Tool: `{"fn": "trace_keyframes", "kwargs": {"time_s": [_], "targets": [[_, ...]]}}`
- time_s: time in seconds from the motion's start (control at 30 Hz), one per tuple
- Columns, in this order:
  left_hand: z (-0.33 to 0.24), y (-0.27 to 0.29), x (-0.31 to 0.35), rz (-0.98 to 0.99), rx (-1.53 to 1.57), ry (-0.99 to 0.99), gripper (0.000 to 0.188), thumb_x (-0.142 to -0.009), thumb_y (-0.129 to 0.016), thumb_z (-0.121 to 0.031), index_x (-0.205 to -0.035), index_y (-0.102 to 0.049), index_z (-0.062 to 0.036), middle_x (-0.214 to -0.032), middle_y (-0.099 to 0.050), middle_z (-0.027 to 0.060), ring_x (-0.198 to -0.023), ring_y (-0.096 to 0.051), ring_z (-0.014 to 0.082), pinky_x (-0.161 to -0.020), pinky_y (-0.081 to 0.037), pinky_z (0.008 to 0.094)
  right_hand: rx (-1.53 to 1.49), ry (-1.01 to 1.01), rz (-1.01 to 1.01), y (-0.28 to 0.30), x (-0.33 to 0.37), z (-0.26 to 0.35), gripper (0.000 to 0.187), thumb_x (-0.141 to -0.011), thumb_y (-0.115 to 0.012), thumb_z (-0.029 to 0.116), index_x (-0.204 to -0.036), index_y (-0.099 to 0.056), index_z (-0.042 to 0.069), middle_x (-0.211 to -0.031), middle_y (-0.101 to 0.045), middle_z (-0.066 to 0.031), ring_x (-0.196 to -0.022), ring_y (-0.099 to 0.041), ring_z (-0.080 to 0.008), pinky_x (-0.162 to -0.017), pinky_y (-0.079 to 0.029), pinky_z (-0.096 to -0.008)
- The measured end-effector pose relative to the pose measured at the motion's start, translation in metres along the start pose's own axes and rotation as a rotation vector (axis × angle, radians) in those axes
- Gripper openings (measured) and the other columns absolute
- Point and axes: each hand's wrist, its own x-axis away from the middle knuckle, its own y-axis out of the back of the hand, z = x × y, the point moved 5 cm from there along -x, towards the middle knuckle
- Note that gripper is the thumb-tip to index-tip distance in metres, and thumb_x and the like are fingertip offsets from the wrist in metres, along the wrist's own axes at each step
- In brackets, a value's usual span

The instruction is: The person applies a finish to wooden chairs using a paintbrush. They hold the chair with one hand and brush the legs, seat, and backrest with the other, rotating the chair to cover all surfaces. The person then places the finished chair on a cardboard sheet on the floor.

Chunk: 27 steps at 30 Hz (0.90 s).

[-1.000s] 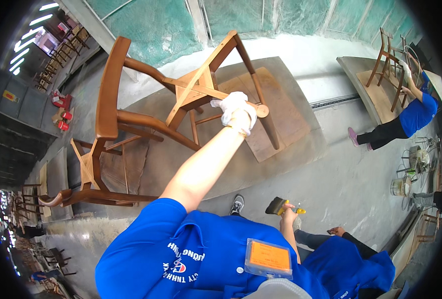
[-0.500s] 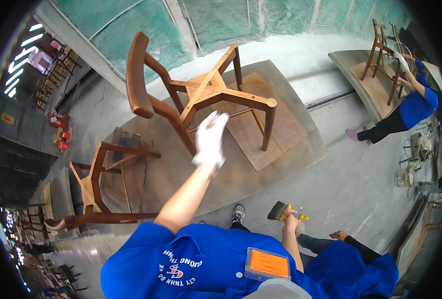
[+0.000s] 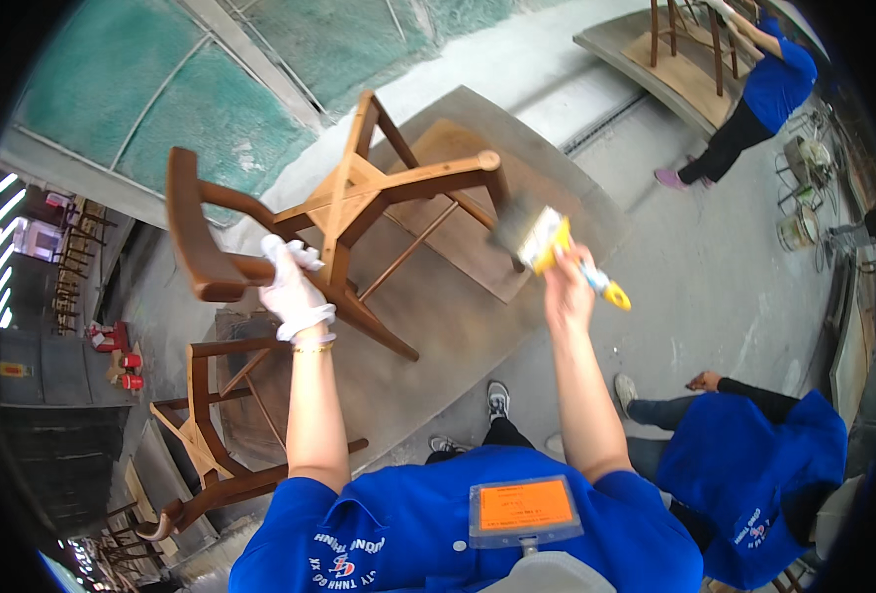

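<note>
A brown wooden chair frame (image 3: 349,203), with no seat and with lighter bare wood on its crossed seat rails, stands tilted before me. My left hand (image 3: 295,292), in a white glove, is closed around the chair's back post beside the curved backrest (image 3: 199,222). In my bare right hand (image 3: 567,296) is a wide paintbrush (image 3: 549,240) with a yellow-and-blue handle. Its dark bristles are blurred and lie close to the chair's front leg (image 3: 497,183); whether they touch it I cannot tell.
Beneath the chair is a grey platform (image 3: 576,188) with a brown board (image 3: 492,267). A second chair frame (image 3: 206,435) lies at the left. One co-worker (image 3: 779,84) handles another chair at far right; another person in blue (image 3: 754,465) is close on my right. Buckets (image 3: 799,229) stand beyond.
My left hand has moved left and taken hold of the chair's back post. The right hand has raised the paintbrush from beside my body to the chair's front leg. The view has shifted.
</note>
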Motion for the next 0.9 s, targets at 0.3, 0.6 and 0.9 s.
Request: {"fn": "trace_keyframes", "kwargs": {"time_s": [0.3, 0.6, 0.9], "targets": [[-0.064, 0.016, -0.027, 0.007, -0.106, 0.039, 0.029, -0.109, -0.061, -0.024, -0.084, -0.057, -0.0098, -0.073, -0.051, 0.0008, -0.063, -0.046, 0.0142, -0.071, -0.054, 0.0339, 0.147, 0.013, -0.201, 0.080, -0.051, -0.090, 0.019, -0.085, -0.080, -0.003, -0.085, -0.066, 0.009, -0.158, -0.055, -0.0183, -0.126, -0.063, -0.0249, -0.097, -0.055, -0.0379], [-0.047, 0.025, -0.122, 0.170, -0.077, 0.100, 0.023, -0.111, -0.055, -0.023, -0.090, -0.056, -0.0134, -0.073, -0.049, -0.0033, -0.063, -0.046, 0.0109, -0.062, -0.042, 0.0298, 0.771, 0.124, -0.604, 0.141, -0.091, -0.145, 0.013, -0.090, -0.071, -0.004, -0.086, -0.073, 0.009, -0.123, -0.071, -0.0111, -0.108, -0.067, -0.0212, -0.095, -0.055, -0.0412], [-0.030, 0.025, -0.175, 0.180, -0.131, 0.050, 0.019, -0.101, -0.054, -0.011, -0.116, -0.061, -0.0015, -0.071, -0.046, -0.0007, -0.060, -0.044, 0.0137, -0.080, -0.056, 0.0367, 0.345, -0.043, -0.616, 0.139, -0.078, -0.106, 0.021, -0.085, -0.081, -0.003, -0.080, -0.066, 0.011, -0.145, -0.064, -0.0129, -0.127, -0.063, -0.0235, -0.097, -0.055, -0.0381]]}}
